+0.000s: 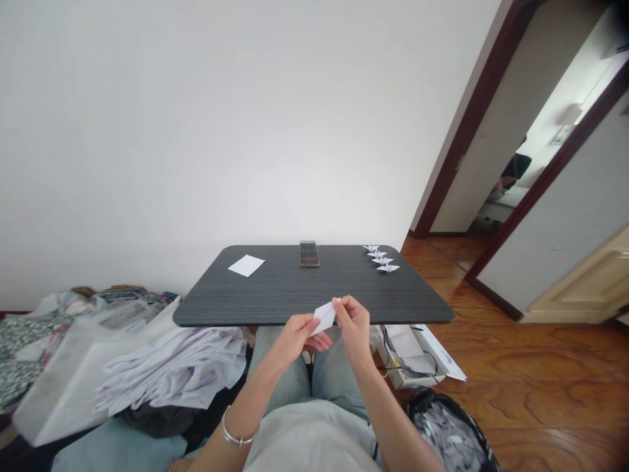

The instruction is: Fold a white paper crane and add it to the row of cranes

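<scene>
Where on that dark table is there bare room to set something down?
The tabletop is bare between the white paper and phone, between phone and paper birds, and at the near corners, flanking the left hand and right hand. It is crowded at far right, where the birds line up, and mid-front, where the hands hold folded paper.

no legible lettering, no readable brands or numbers, phone screen (pixel 309 252) too small to read
</scene>
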A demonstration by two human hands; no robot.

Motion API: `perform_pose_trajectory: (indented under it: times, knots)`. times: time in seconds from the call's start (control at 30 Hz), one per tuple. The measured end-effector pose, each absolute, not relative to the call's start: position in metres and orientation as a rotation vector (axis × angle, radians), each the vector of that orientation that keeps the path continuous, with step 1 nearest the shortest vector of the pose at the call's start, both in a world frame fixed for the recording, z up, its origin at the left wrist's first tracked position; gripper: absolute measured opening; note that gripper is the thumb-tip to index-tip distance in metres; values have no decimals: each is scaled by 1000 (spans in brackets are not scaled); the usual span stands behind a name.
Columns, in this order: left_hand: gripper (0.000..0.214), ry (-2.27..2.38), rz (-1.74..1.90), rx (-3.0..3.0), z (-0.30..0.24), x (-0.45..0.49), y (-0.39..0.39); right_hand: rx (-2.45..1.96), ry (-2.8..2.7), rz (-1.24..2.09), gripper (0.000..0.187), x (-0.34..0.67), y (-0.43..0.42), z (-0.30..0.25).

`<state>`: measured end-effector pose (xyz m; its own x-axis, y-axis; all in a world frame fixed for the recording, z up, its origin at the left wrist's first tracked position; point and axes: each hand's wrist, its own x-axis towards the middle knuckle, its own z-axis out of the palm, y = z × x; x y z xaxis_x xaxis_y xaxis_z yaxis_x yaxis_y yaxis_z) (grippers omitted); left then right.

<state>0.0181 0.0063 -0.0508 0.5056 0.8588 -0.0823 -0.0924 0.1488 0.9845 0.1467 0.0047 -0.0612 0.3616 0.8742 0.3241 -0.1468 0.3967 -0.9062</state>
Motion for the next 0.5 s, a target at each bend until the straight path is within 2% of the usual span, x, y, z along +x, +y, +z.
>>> perform_pose_trajectory:
  times: [0.2, 0.5]
  knots:
    - [44, 724, 803, 1226, -47, 11, 3, -919, -948, 791, 30, 149, 6, -61]
    - [35, 814, 872, 1386, -57, 22, 7, -942, -960, 775, 29, 148, 6, -62]
